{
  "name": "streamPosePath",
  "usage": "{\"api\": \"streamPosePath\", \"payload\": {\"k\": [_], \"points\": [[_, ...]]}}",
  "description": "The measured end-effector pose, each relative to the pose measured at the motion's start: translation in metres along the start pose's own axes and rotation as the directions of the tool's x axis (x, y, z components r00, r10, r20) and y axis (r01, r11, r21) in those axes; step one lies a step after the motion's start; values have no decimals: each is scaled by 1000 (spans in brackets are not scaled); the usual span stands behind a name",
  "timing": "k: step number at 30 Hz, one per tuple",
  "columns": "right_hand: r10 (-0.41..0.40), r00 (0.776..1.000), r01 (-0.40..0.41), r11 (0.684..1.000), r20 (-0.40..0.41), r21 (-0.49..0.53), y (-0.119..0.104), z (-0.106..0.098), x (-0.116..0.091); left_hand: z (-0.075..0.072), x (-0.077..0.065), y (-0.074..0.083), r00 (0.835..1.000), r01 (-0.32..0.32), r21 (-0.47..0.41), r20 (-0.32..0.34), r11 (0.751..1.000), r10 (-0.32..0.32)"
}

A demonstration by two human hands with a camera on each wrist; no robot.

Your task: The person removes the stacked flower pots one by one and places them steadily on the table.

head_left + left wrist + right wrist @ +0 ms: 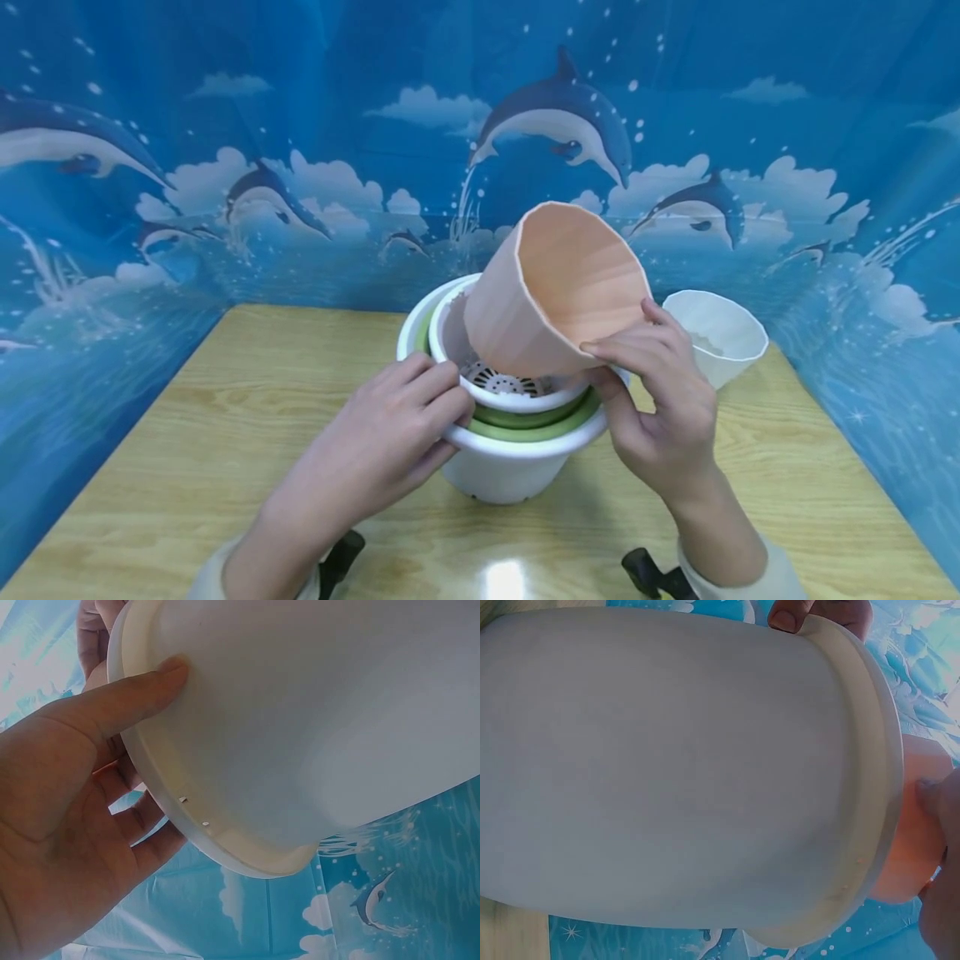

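I see peach tapered plastic pot (555, 292) tilted ctr frame; R hand (663, 392) pinches its rim, prob. for angle ctrl. L hand (408, 417) grips rim of large white round plastic pot (506, 475) below, prob. steadying it. White faceted pot (731, 367) mid-right.

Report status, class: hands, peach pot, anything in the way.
Left hand gripping rim of large white pot. Right hand pinching peach pot by rim, tilted over inner white pot. Faceted white pot beyond right hand, seemingly not in the way.
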State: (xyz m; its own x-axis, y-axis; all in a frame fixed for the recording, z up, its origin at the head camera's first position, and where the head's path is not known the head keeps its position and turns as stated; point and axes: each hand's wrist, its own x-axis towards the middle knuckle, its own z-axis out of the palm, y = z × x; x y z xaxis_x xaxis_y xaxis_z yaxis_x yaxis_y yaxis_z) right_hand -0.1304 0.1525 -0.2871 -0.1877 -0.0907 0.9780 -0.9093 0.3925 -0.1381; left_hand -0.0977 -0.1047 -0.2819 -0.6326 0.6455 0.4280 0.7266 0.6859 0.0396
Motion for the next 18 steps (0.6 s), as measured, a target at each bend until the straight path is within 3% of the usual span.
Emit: {"api": "streamPosePath", "payload": {"k": [18], "points": [[-4,986,9,1000,-165,28,-2,-1,7,0,1,0,1000,5,-7,-9,1000,-5]]}}
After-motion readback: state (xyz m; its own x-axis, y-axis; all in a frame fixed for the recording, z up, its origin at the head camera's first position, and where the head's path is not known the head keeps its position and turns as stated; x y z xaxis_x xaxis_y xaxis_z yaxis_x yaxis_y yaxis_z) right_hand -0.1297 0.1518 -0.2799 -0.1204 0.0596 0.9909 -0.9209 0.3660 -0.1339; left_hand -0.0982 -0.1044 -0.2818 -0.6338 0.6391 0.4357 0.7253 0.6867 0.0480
